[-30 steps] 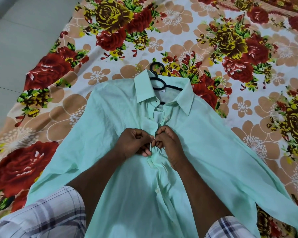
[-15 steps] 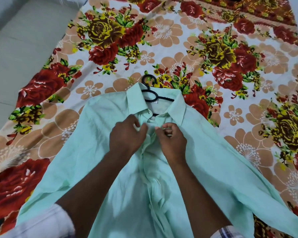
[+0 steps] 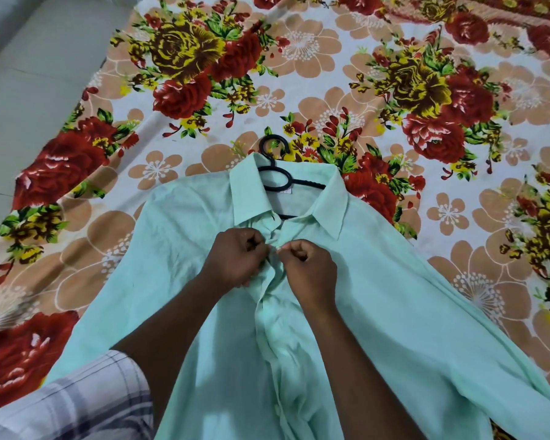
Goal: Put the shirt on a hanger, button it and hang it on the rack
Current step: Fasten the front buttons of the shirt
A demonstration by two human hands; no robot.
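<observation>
Both hands — left hand [image 3: 235,260], right hand [image 3: 310,269] — pinch shirt [image 3: 394,312] placket edges.

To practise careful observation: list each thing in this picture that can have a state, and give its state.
Mint green long-sleeved shirt: spread face up, hanger inside, collar open.
Black plastic hanger: flat inside shirt, hook beyond collar.
Left hand: pinches shirt front below collar.
Right hand: pinches opposite front edge.
Floral bedsheet: spread under shirt.
</observation>
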